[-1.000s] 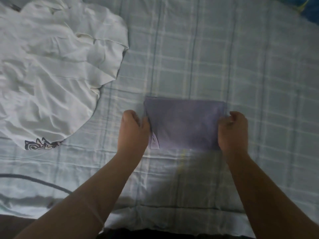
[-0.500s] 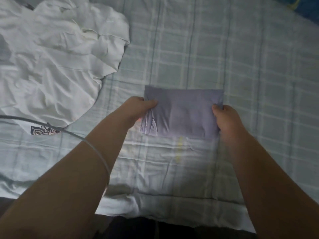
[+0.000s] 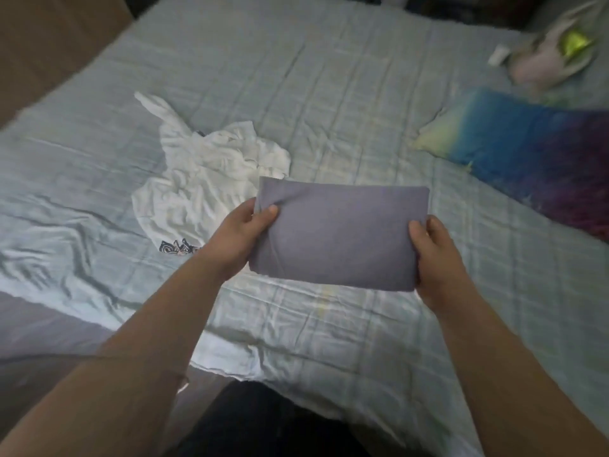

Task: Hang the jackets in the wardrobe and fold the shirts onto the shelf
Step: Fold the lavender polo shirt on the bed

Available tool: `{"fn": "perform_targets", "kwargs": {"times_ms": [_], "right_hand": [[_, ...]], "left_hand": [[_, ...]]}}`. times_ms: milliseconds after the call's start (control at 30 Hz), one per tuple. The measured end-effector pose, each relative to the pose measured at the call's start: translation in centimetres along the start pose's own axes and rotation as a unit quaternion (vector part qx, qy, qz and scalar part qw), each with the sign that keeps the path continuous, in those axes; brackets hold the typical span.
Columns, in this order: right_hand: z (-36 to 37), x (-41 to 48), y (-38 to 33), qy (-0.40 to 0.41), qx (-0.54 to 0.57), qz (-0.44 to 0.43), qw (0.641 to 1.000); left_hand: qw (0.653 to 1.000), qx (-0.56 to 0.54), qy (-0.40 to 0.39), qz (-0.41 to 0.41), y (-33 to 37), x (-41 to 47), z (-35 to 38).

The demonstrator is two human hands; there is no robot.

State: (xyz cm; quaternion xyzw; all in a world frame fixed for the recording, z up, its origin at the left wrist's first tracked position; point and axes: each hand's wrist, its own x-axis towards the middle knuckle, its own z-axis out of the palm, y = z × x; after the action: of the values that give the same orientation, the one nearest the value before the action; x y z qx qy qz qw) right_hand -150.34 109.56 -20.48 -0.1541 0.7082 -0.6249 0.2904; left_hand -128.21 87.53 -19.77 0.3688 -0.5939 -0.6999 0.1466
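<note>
A folded grey-purple shirt [image 3: 339, 230], a neat rectangle, is held in the air above the bed. My left hand [image 3: 242, 230] grips its left edge with the thumb on top. My right hand [image 3: 435, 249] grips its right edge the same way. A crumpled white shirt [image 3: 197, 189] with a dark print at its hem lies unfolded on the bed, behind and to the left of my left hand.
The bed [image 3: 329, 94] has a pale blue checked sheet, wrinkled at the left. A blue and purple pillow [image 3: 527, 150] lies at the right. A pale blurred object [image 3: 547, 57] with a yellow-green patch sits at the far right corner. A brown panel [image 3: 49, 37] stands beyond the bed's left side.
Both hands have closed on the folded shirt's ends and lifted it off the bed. The view has pulled back and up, showing the pillow and the far end of the bed.
</note>
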Motion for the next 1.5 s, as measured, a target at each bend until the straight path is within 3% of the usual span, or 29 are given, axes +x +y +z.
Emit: {"fn": "perform_targets", "kwargs": {"times_ms": [167,300,400,767,1067,1267,1500], "right_hand": [[3.5,-6.4,-10.0,-0.024,-0.045,-0.124,0.991],[8.9,-9.8,-16.2,-0.010,-0.130,-0.239,0.962],[14.0,-11.4,-19.7,-0.047,-0.162,-0.305,0.937],[40.6,-20.9,-24.7,-0.283,-0.125,-0.349,0.884],[65.6,-31.6,-25.4,-0.424,-0.040,-0.339,0.839],[79.0,-35.4,-26.2,-0.456,-0.032,-0.349,0.818],[92.2,-35.1,-26.6,-0.499,-0.024,-0.329,0.801]], "left_hand": [[0.984,0.039,0.138,0.108,9.5,-10.4,-2.7],[0.953,0.051,0.245,0.173,14.0,-17.3,-6.9],[0.925,0.037,0.325,0.191,15.6,-21.9,-10.8],[0.792,-0.022,0.577,0.197,14.4,-39.5,-29.4],[0.703,-0.055,0.671,0.231,13.1,-51.7,-48.3],[0.688,-0.035,0.689,0.226,13.5,-55.6,-59.3],[0.667,-0.036,0.716,0.206,13.4,-53.8,-71.1]]}}
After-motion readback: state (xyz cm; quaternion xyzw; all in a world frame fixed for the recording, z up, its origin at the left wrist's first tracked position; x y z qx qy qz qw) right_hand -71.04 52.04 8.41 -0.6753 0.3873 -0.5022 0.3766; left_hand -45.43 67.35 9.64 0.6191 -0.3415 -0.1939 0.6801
